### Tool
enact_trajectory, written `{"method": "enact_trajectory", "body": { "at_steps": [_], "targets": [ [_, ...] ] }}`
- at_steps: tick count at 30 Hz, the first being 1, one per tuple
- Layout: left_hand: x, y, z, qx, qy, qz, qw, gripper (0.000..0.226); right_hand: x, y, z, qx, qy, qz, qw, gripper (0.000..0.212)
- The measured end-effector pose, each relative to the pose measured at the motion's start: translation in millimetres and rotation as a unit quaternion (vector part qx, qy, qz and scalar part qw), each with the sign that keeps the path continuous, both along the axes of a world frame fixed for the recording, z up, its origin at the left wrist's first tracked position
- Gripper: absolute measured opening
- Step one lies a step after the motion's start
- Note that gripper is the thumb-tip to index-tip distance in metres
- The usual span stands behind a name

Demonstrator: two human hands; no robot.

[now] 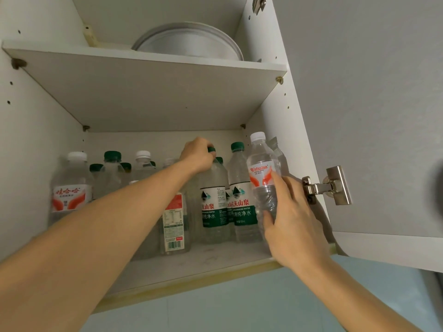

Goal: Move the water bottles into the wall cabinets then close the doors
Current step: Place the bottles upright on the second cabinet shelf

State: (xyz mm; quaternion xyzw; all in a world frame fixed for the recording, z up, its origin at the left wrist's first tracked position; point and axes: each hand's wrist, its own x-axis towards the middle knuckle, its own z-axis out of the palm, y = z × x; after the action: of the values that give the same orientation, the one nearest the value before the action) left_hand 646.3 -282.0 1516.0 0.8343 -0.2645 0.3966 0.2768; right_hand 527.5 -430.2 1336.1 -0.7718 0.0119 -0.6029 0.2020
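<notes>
Under left grip [197, 155], green-capped bottle [214, 200].

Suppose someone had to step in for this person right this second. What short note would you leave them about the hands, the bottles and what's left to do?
Left hand: gripping the top of a green-capped bottle standing on the lower shelf.
Right hand: fingers wrapped around a white-capped Wahaha bottle, at the right end of the front row, beside the cabinet's side wall.
Done: many bottles already stand on the lower shelf, in rows reaching to the back. A stack of plates sits on the upper shelf.
Left: let go of both bottles, bring any others that remain out of view, then shut the cabinet door, which is open at the right.
</notes>
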Motion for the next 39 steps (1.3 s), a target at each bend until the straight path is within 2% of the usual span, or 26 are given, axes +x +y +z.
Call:
{"method": "enact_trajectory", "body": {
  "at_steps": [3,9,14,22,27,31,34,36,37,39],
  "targets": [
    [-10.5,4.2,4.0,0.049,-0.017,0.034,0.998,0.028,-0.6,0.9,0.8,-0.001,0.004,0.005,1.0,0.084],
    [-16.2,15.0,8.3,0.077,0.002,0.088,0.993,0.024,-4.2,2.2,3.0,0.004,0.025,0.003,1.0,0.082],
    [-20.1,24.3,15.6,0.142,-0.024,0.179,0.973,0.03,-5.8,2.3,5.5,0.017,0.077,-0.002,0.997,0.088],
    [-10.9,34.7,11.5,0.146,-0.015,0.159,0.976,0.032,-7.7,4.0,9.2,0.044,0.13,0.01,0.99,0.09],
    [-3.6,32.8,5.3,0.103,-0.025,0.118,0.987,0.027,-5.2,3.2,11.0,0.061,0.156,0.01,0.986,0.091],
    [4.2,32.0,1.9,0.094,-0.045,0.13,0.986,0.027,-2.9,2.5,12.6,0.079,0.164,0.024,0.983,0.09],
    [4.4,34.3,5.9,0.108,-0.027,0.131,0.985,0.028,-1.4,0.8,16.0,0.085,0.175,0.03,0.98,0.088],
    [-0.2,36.0,7.9,0.129,-0.021,0.134,0.982,0.035,-1.8,-0.2,17.4,0.085,0.18,0.028,0.98,0.088],
    [-2.4,37.7,7.8,0.147,-0.029,0.139,0.979,0.047,-2.0,-0.2,17.4,0.084,0.182,0.028,0.979,0.088],
    [-8.1,43.6,3.3,0.2,-0.063,0.144,0.967,0.086,-2.0,-0.6,17.3,0.084,0.184,0.03,0.979,0.089]
  ]
}}
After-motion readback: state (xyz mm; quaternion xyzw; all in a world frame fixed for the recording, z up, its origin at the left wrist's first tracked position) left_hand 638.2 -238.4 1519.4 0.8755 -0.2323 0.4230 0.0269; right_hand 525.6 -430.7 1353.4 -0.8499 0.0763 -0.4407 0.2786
